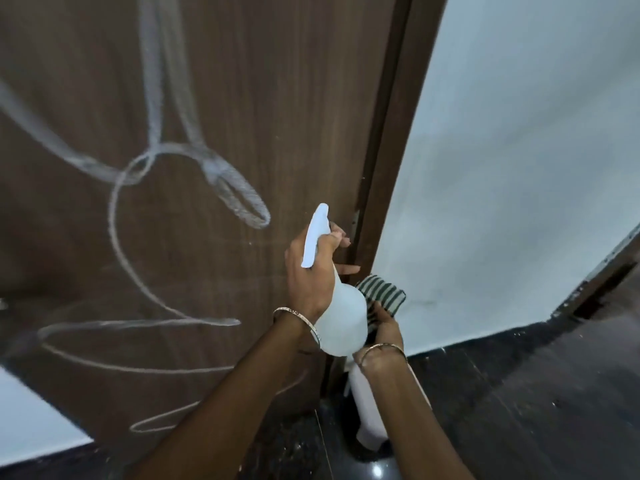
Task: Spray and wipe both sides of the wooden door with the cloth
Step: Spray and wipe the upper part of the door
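The brown wooden door [259, 98] stands ahead, looped with white scribbles, seemingly chalk. Left hand [308, 275] fingers wrap a white spray bottle [343, 320]; right hand [386, 332] fingers clamp a green-striped cloth [381, 292] near the door's edge. There is a pale wall [519, 168] and dark glossy floor [519, 410].

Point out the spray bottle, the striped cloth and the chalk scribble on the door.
spray bottle [343, 320], head view, on its white body.
striped cloth [381, 291], head view, on its folded upper part.
chalk scribble [213, 169], head view, on the thick stroke above the small loop.
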A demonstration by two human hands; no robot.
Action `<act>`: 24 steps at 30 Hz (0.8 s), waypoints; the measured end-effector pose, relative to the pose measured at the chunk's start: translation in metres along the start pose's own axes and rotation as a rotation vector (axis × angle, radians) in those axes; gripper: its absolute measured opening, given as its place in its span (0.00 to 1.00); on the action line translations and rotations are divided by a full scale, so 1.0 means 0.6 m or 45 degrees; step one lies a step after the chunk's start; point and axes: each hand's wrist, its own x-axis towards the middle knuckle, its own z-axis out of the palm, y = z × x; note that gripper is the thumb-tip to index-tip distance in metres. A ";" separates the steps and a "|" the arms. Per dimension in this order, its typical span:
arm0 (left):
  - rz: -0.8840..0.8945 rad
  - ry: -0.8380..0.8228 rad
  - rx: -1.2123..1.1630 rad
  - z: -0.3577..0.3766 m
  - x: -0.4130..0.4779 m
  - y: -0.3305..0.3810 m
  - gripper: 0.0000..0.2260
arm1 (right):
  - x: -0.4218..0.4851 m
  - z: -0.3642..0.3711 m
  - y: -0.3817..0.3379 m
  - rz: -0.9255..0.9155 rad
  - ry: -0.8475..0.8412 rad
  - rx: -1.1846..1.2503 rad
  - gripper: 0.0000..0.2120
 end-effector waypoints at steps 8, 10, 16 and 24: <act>0.108 0.062 0.106 -0.141 -0.018 0.206 0.09 | -0.154 0.167 0.113 0.106 -0.421 -0.040 0.47; 0.193 -0.034 0.283 -0.183 -0.020 0.253 0.14 | -0.187 0.215 0.141 0.144 -0.445 -0.071 0.46; 0.343 0.036 0.221 -0.303 -0.013 0.407 0.13 | -0.330 0.373 0.221 0.199 -0.654 -0.118 0.13; 0.472 0.105 0.314 -0.494 0.041 0.607 0.11 | -0.468 0.583 0.339 -0.099 -0.819 -0.226 0.18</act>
